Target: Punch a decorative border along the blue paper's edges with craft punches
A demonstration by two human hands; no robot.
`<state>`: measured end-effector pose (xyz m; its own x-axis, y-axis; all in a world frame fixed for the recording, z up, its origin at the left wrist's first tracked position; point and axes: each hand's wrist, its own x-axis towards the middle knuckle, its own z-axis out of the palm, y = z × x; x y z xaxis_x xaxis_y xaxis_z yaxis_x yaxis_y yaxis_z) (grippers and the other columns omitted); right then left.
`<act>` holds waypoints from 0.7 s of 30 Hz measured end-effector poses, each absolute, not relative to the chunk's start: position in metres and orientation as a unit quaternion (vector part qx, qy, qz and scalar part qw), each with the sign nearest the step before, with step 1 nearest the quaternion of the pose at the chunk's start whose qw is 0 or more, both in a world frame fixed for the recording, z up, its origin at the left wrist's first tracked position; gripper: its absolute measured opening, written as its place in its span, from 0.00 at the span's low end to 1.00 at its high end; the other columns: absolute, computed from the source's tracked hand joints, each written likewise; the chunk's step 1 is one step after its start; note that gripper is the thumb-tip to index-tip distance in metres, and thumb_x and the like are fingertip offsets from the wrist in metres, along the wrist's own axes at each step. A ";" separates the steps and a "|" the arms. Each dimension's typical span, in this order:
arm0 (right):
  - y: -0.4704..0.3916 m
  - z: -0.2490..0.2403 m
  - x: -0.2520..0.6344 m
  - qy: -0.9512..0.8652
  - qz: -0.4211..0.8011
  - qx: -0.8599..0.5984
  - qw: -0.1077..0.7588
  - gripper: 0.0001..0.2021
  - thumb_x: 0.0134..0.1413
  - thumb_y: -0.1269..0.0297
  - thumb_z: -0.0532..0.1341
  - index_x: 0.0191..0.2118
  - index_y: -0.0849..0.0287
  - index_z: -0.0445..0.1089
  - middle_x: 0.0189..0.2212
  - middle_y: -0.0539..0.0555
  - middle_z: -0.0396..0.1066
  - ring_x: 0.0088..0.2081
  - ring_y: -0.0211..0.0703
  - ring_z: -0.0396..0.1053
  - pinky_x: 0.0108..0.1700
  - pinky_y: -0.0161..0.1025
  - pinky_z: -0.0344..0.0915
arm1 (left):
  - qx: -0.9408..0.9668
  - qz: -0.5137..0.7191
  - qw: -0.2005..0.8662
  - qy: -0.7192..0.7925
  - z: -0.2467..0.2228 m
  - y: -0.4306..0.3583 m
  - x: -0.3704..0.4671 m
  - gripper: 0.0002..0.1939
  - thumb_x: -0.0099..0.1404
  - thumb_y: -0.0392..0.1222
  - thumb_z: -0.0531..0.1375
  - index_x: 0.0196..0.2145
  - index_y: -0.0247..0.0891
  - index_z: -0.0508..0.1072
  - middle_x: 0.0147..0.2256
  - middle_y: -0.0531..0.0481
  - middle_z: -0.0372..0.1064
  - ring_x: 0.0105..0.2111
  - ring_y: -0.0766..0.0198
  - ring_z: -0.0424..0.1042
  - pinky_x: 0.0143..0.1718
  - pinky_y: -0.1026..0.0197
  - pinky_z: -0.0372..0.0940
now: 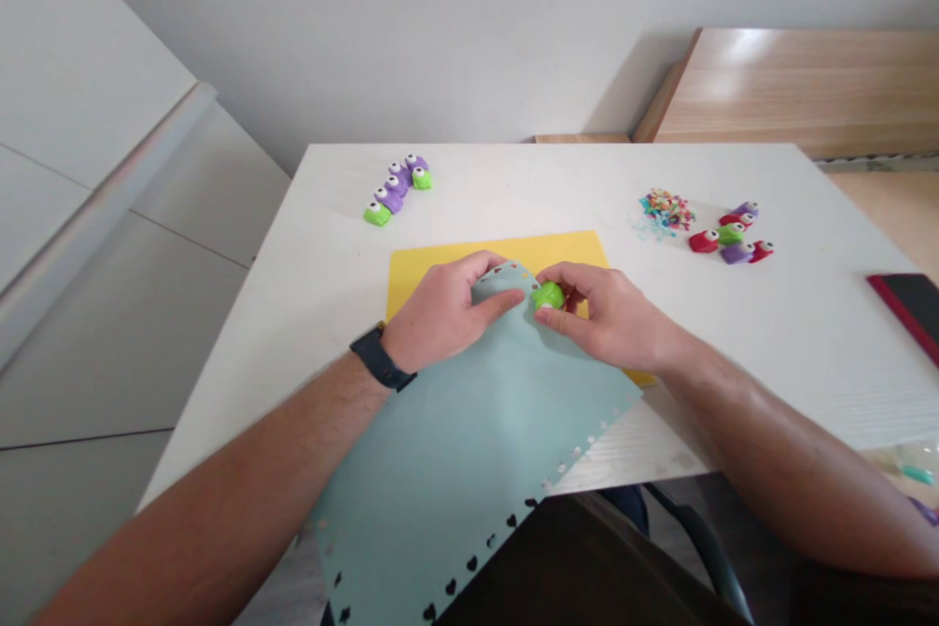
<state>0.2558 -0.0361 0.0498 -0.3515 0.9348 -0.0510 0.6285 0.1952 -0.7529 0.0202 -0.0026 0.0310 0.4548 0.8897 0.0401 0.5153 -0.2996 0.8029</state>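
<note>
A pale blue-green sheet of paper (469, 450) slants from the table toward my lap, with small shapes such as hearts cut along its edges. My left hand (462, 303) grips its far corner, thumb on top and fingers beneath. In my right hand (594, 313) is a green craft punch (547, 295), pinched between thumb and fingers at the sheet's upper right edge. Whether the paper sits inside the punch's slot I cannot tell. Under the sheet's far part lies a yellow sheet of paper (418, 264).
Purple and green punches (394, 186) stand in a group at the back left of the white table (528, 191). At the right are a pile of colourful paper cutouts (666, 211) and red, green and purple punches (732, 234). A black item with a red edge (914, 308) lies far right.
</note>
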 end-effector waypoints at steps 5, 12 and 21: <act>-0.034 0.048 0.260 -0.732 0.366 -0.529 0.226 0.17 0.63 0.56 0.66 0.53 0.59 0.76 0.39 0.55 0.79 0.36 0.43 0.72 0.41 0.42 0.67 | 0.773 0.235 0.349 0.475 0.030 -0.001 0.019 0.19 0.71 0.58 0.62 0.41 0.38 0.76 0.33 0.53 0.76 0.32 0.61 0.73 0.34 0.60 0.63; -0.031 0.045 0.267 -0.682 0.419 -0.534 0.271 0.19 0.62 0.54 0.66 0.54 0.58 0.76 0.34 0.52 0.76 0.33 0.42 0.69 0.35 0.41 0.65 | 0.768 0.234 0.353 0.480 0.027 -0.001 0.018 0.18 0.72 0.58 0.62 0.39 0.38 0.76 0.34 0.53 0.77 0.32 0.62 0.73 0.33 0.61 0.62; -0.020 0.032 0.275 -0.620 0.423 -0.564 0.345 0.21 0.61 0.47 0.68 0.51 0.56 0.75 0.35 0.52 0.74 0.35 0.44 0.70 0.37 0.43 0.68 | 0.779 0.199 0.391 0.449 0.034 0.001 0.013 0.18 0.73 0.57 0.61 0.44 0.40 0.80 0.40 0.52 0.81 0.38 0.59 0.77 0.39 0.61 0.67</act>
